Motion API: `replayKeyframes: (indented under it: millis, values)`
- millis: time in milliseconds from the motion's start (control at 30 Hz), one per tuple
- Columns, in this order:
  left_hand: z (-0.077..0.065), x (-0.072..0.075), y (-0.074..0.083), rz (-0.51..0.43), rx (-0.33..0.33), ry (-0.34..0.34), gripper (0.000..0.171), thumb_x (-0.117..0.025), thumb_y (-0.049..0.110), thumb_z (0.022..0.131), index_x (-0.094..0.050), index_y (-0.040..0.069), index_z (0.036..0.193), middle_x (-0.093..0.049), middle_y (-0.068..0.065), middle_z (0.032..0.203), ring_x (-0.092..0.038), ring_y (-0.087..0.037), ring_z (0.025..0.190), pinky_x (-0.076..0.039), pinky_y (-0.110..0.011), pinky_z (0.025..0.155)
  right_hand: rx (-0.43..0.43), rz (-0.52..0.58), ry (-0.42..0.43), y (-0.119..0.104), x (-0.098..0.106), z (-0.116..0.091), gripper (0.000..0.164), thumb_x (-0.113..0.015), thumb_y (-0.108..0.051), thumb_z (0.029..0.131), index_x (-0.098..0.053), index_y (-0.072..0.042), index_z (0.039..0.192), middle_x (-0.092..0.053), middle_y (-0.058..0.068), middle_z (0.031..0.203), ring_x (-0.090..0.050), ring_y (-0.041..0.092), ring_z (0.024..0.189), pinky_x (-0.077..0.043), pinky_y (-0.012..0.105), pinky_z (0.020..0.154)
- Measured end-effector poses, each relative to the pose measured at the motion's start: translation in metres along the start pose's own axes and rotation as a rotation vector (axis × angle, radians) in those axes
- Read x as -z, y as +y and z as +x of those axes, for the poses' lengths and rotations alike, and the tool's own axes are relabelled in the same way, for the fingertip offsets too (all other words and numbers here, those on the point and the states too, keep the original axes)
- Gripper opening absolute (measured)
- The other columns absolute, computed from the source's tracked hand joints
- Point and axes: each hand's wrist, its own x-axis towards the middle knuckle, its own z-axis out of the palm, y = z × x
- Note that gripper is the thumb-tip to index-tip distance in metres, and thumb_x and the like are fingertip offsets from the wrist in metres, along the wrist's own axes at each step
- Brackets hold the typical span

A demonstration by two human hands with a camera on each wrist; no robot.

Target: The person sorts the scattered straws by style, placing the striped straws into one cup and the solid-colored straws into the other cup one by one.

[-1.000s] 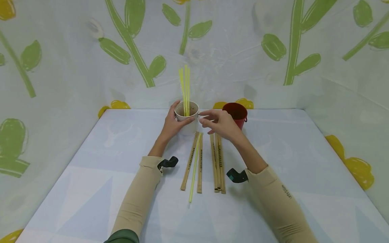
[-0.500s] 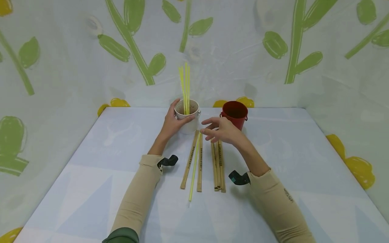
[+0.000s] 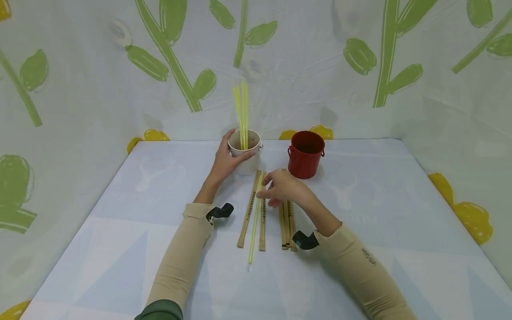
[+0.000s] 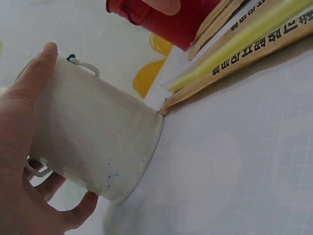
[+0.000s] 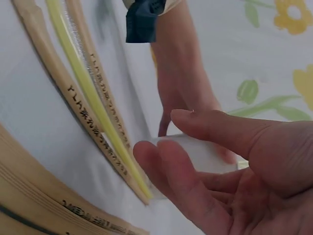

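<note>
My left hand [image 3: 224, 161] grips a small white bucket [image 3: 249, 165], thumb on its near side and fingers around the far side. Several yellow straws [image 3: 242, 111] stand upright in that bucket. Above the table my right hand [image 3: 283, 186] hovers with loosely bent fingers and nothing between thumb and fingertips. Just below those fingertips lies a single yellow straw [image 3: 254, 238] in a clear wrapper, flanked by two brown paper-wrapped straws, the left one [image 3: 245, 226] and the right one [image 3: 262, 233]. Printed characters show on the brown paper [image 4: 254, 51] in the left wrist view.
A red bucket [image 3: 305, 161] with side handles stands at the back, right of the white one. More brown paper-wrapped straws [image 3: 287, 231] lie side by side under my right wrist. The table [image 3: 120, 213] ends at a flower-printed cloth wall [image 3: 296, 66].
My right hand has come away from the white bucket's side, toward me and down over the straws, uncovering the red bucket. My left hand stays on the white bucket.
</note>
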Motion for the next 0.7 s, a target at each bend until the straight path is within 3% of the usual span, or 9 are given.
replayKeyframes:
  millis: [167, 300, 567, 700]
  values:
    - [0.011, -0.003, -0.023, -0.013, -0.026, 0.015, 0.093, -0.080, 0.030, 0.082, -0.023, 0.024, 0.155, -0.038, -0.013, 0.154, -0.039, -0.033, 0.141, -0.034, -0.054, 0.112, 0.006, 0.024, 0.028, -0.001, -0.011, 0.004, 0.067, -0.075, -0.024, 0.087, -0.043, -0.004, 0.142, -0.074, 0.008, 0.084, -0.070, 0.014, 0.059, -0.056, 0.023, 0.062]
    - [0.012, -0.004, -0.028, 0.006, -0.033, 0.023, 0.092, -0.080, 0.038, 0.081, -0.024, 0.033, 0.153, -0.040, -0.008, 0.152, -0.040, -0.028, 0.140, -0.036, -0.053, 0.111, -0.003, 0.017, 0.006, -0.004, -0.020, 0.006, 0.079, -0.076, -0.022, 0.086, -0.033, -0.006, 0.150, -0.070, 0.007, 0.079, -0.069, 0.016, 0.059, -0.056, 0.023, 0.064]
    - [0.010, -0.005, -0.027, 0.018, -0.043, 0.033, 0.093, -0.080, 0.042, 0.079, -0.025, 0.031, 0.153, -0.039, -0.008, 0.152, -0.040, -0.027, 0.140, -0.038, -0.053, 0.109, -0.041, -0.062, 0.003, -0.006, -0.032, 0.008, 0.073, -0.081, -0.030, 0.081, -0.046, -0.004, 0.140, -0.070, 0.004, 0.067, -0.070, 0.013, 0.059, -0.053, 0.034, 0.088]
    - [0.010, -0.005, -0.026, 0.027, -0.044, 0.032, 0.093, -0.080, 0.043, 0.079, -0.024, 0.032, 0.153, -0.039, -0.008, 0.153, -0.040, -0.027, 0.140, -0.037, -0.052, 0.110, -0.044, -0.089, 0.030, -0.005, -0.034, 0.008, 0.065, -0.082, -0.029, 0.080, -0.052, -0.002, 0.131, -0.069, 0.005, 0.067, -0.069, 0.014, 0.058, -0.053, 0.031, 0.078]
